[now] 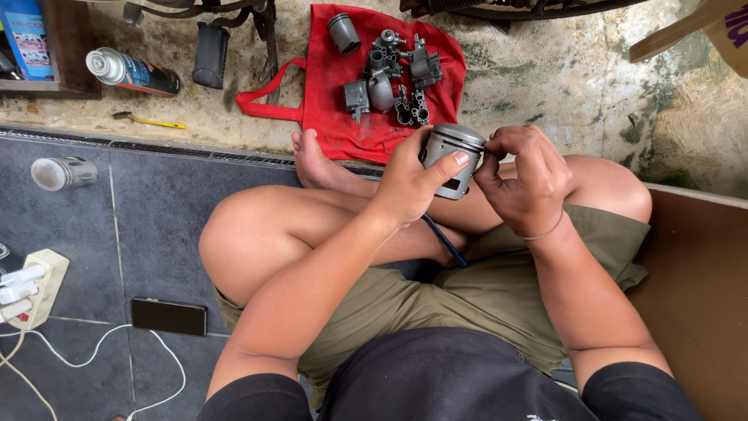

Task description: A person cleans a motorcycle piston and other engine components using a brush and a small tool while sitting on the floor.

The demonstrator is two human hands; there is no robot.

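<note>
Person sitting cross-legged on the floor, piston (453,158) held up over the knees. The left hand (411,181) is wrapped around it from the left – thumb pressed across the grey skirt, fingers curled behind. The right hand (520,175) sits just to the right of the piston, fingertips pinched together right at the top edge, touching the ring area; can't tell if there's something tiny between them.

Down on the dark tile to the left – a black phone (169,316) lying flat, a white power strip (35,284) with plugs and cable, and a small grey cylinder (62,172) on its side.

Further out, past the bare foot, a red cloth bag (331,117) is spread flat on the concrete with carburetor parts (393,82) piled on it, plus a small dark cup-shaped part (344,33) near its top edge. A spray can (131,72) lies on its side farther left, with a yellow-handled tool (148,121) just below it.
</note>
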